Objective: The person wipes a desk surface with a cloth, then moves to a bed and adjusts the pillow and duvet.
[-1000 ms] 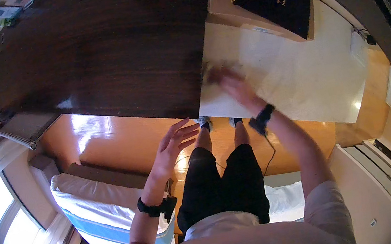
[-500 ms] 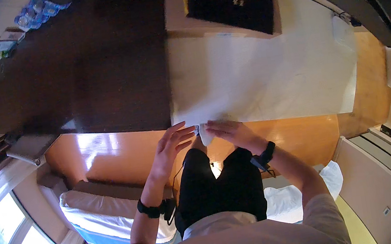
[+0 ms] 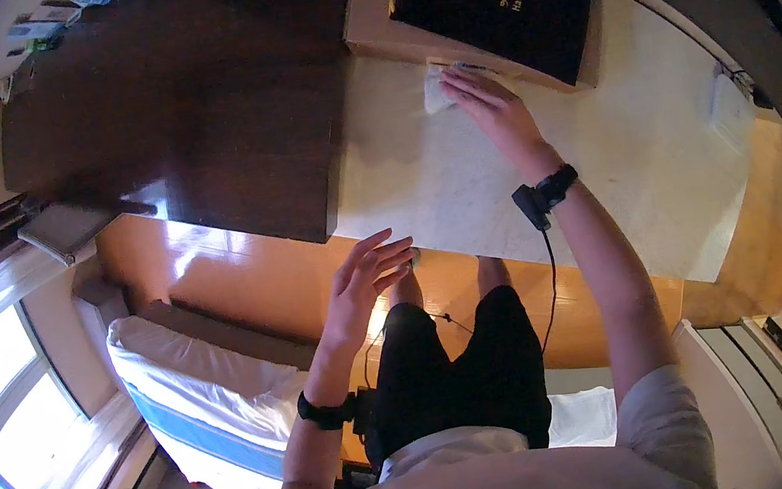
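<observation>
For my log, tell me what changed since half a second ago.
The right hand moved away from the pale surface's near edge, forward to the brown box, taking the white cloth along. The left hand stayed open and empty; the black pouch stayed at the box.

White cloth (image 3: 435, 92), partly covered
The right hand (image 3: 500, 113) hides some of it; the upper edge crops the brown box (image 3: 378, 32).

Pale tabletop (image 3: 623, 169): cardboard box (image 3: 370, 17) toward back, white cloth (image 3: 436, 96) near it.
</observation>
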The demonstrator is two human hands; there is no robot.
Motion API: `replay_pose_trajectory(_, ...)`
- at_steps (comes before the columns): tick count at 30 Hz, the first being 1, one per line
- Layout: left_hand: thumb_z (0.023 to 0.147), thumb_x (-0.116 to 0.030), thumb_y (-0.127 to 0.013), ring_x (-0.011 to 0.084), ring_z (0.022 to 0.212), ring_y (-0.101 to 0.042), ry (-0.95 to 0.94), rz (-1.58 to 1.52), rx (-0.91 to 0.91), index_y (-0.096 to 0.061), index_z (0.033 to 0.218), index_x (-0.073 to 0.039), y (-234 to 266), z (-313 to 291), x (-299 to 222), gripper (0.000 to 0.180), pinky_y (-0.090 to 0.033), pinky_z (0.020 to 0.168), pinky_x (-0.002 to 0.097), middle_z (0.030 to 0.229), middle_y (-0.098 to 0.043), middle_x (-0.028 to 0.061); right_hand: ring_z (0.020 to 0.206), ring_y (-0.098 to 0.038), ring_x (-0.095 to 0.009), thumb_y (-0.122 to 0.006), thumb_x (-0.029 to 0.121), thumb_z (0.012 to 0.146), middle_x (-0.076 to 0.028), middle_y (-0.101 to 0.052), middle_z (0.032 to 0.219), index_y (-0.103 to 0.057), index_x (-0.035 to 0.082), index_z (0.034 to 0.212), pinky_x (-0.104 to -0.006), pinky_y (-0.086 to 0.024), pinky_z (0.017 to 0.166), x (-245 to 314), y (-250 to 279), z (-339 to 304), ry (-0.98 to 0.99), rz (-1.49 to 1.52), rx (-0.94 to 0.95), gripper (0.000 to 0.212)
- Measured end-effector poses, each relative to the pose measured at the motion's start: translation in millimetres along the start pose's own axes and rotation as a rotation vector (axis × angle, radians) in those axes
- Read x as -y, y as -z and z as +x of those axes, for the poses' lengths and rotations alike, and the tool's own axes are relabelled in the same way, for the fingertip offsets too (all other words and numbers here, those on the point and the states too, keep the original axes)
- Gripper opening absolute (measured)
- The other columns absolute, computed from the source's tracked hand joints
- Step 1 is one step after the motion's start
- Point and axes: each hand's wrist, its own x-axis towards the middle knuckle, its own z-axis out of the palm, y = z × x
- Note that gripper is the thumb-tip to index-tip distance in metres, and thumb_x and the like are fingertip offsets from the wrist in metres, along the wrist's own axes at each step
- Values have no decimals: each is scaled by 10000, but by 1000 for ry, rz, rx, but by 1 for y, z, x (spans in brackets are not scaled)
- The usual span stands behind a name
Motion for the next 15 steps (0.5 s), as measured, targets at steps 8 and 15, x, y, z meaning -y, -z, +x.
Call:
replay_pose_trajectory(8, 1047, -395, -414, 279, 1248, -561, 12, -25, -33, -458, 1381, -71, -19, 15, 10, 468, -427, 1072, 430, 1344, -576, 171, 1312, -504, -238, -558, -4, 878, -52, -566, 1384, -595, 141, 1314, -354, -421, 1105, -1, -25, -24, -91, 149, 60, 461)
replay_pose_trajectory(15, 1042, -394, -400, 305, 1258, -543, 35, 64, 10, -411, 1414, -51, -28, 24, -7, 506, -423, 1065, 447, 1373, -545, 194, 1272, -541, -253, -628, -8, 813, -50, -574, 1381, -628, 140, 1276, -380, -450, 1062, 40, -35, -80, -111, 212, 88, 486)
